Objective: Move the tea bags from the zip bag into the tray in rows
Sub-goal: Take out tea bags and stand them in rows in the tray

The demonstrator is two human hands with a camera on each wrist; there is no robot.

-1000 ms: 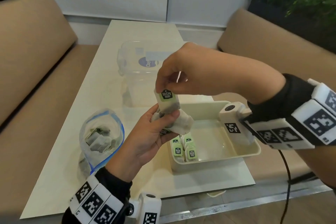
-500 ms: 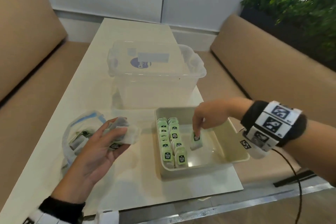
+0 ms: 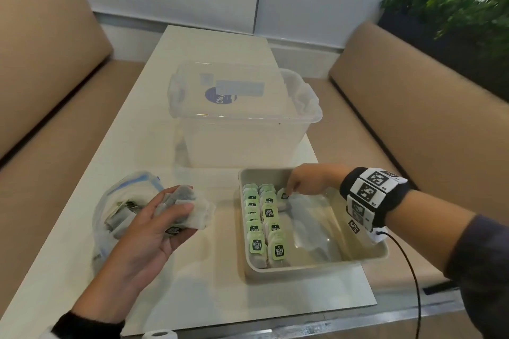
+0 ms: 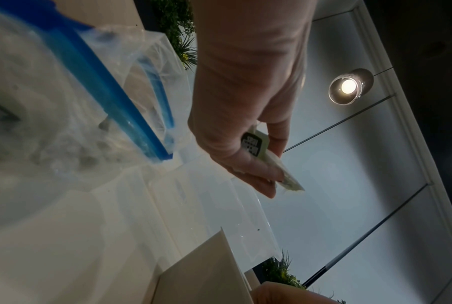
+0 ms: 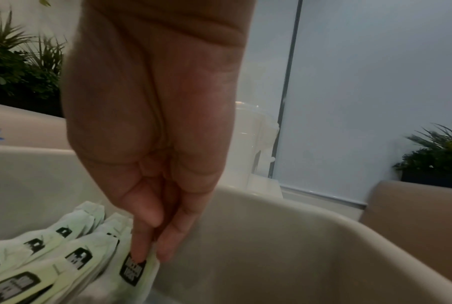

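The beige tray (image 3: 316,270) sits at the table's near right, with two rows of green-tagged tea bags (image 3: 263,226) standing along its left side. My right hand (image 3: 298,187) reaches into the tray's far end and pinches one tea bag (image 3: 283,197) by its tag (image 5: 132,269), just right of the second row. My left hand (image 3: 165,217) hovers palm-up left of the tray, its fingers curled round a small bunch of tea bags (image 3: 187,209) (image 4: 266,156). Behind that hand lies the clear zip bag (image 3: 121,206) with a blue seal (image 4: 121,98), more tea bags inside.
A large clear lidded storage box (image 3: 242,115) stands just behind the tray. Tan benches (image 3: 413,107) flank the white table (image 3: 209,292). Plants (image 3: 454,8) fill the far right corner. A cable (image 3: 410,270) runs from my right wrist.
My right hand took a tea bag from the left hand's bunch, carried it down into the tray and moved it to the far end. The left hand lowered toward the zip bag.
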